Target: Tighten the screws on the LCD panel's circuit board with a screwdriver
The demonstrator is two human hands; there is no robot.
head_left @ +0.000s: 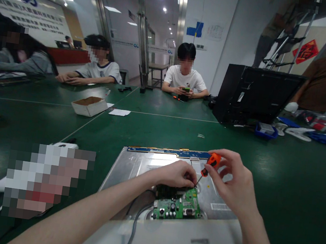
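My right hand (pixel 232 180) grips the orange and black handle of a screwdriver (pixel 213 161) between thumb and fingers. Its thin shaft slants down to the top right corner of a green circuit board (pixel 192 201). Beside the tip, my left hand (pixel 177 173) has its fingers curled and pinched together, and whatever they hold is hidden. The board lies on the metal back of a flat display panel (pixel 222 193), which carries a blue strip board (pixel 164 152) along its far edge. A grey cable (pixel 133 231) runs from the board toward me.
On the green table (pixel 289 176) stand an open cardboard box (pixel 89 106) and a large black monitor casing (pixel 257 97). A blue tray (pixel 266 130) and gloves (pixel 299 133) lie at the right. A blurred-out object (pixel 48 178) is left of the panel. Several people sit or stand around.
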